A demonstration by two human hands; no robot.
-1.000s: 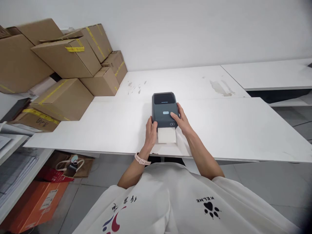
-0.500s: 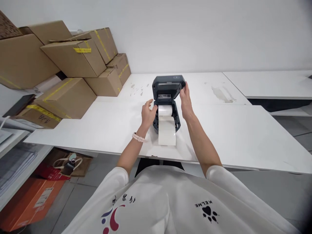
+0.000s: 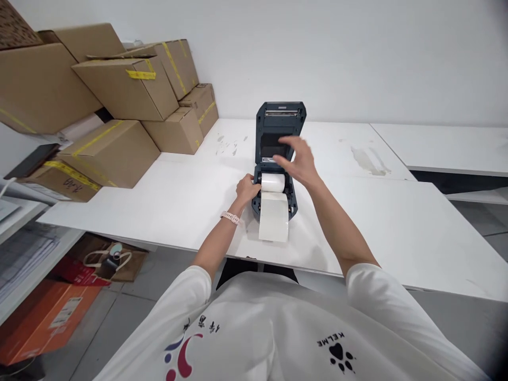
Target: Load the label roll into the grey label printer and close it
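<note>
Workroom with stacked cartons, label printer

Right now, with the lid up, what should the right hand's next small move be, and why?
Probably lower the right hand a little toward the roll. The lid stands open, leaving the roll uncovered; the right hand is open and appears empty in front of the lid, while the left hand is at the left side of the printer.

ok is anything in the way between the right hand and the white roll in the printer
Nothing visible stands between the right hand and the white roll: the lid is raised behind it, leaving the roll uncovered. The left hand is at the left edge of the printer.
</note>
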